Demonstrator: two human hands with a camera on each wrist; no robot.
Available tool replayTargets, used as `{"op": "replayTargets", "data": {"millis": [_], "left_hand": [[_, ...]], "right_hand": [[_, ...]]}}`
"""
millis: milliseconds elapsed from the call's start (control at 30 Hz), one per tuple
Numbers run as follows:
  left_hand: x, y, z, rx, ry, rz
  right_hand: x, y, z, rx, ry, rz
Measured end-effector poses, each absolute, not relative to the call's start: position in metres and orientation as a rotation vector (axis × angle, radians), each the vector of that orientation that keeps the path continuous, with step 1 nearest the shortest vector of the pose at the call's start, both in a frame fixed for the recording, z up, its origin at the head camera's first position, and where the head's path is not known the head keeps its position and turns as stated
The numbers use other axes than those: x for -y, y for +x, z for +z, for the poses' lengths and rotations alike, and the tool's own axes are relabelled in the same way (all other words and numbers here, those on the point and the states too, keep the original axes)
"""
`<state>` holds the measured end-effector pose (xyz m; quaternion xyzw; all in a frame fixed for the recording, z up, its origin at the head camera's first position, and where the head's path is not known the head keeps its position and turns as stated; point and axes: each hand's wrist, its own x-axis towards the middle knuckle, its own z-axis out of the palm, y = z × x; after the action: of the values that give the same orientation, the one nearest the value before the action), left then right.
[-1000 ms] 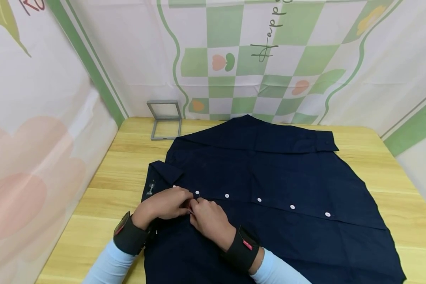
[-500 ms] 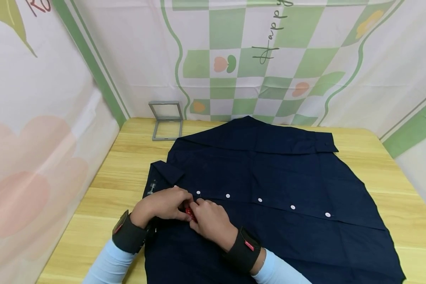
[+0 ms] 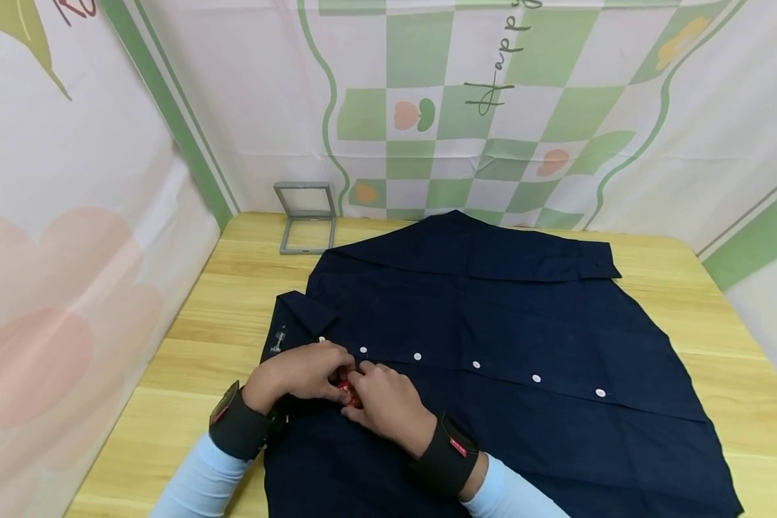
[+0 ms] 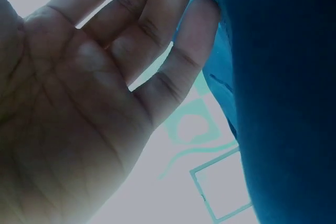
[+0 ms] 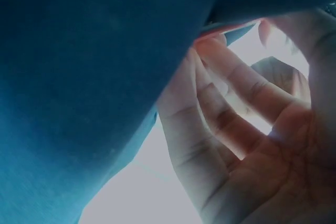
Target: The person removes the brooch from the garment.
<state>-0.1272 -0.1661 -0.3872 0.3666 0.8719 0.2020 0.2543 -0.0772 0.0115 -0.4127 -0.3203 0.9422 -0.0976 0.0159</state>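
Note:
A navy shirt [image 3: 531, 316] with a row of white buttons lies spread on the table, its collar [image 3: 306, 313] towards the left. Over its chest, near the collar, both hands meet at a small red piece [image 3: 348, 394] with a pale pattern. My left hand [image 3: 301, 372] pinches it from the left between thumb and fingertips, and my right hand [image 3: 388, 403] from the right. Fingers cover much of it. In the right wrist view a thin red edge [image 5: 231, 29] runs along the fingertips under the dark cloth. The other left fingers [image 4: 163, 82] are loosely extended beside the shirt.
A grey hinged display frame [image 3: 307, 218] stands opened at the table's back left. The wooden table [image 3: 188, 345] shows around the shirt. A printed curtain [image 3: 414, 158] hangs behind and along the left side.
The red piece has turned between the fingers: a second ago only a thin edge showed, now its red face shows. Both hands stay at the same place on the shirt.

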Motion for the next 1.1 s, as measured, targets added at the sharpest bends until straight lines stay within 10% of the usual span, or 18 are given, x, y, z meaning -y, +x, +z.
{"op": "replayTargets", "data": {"millis": [1100], "left_hand": [[0.155,-0.123,-0.394,-2.428,0.916,0.504]], "right_hand": [[-0.012,-0.077,-0.411,-2.906,-1.03,-0.259]]}}
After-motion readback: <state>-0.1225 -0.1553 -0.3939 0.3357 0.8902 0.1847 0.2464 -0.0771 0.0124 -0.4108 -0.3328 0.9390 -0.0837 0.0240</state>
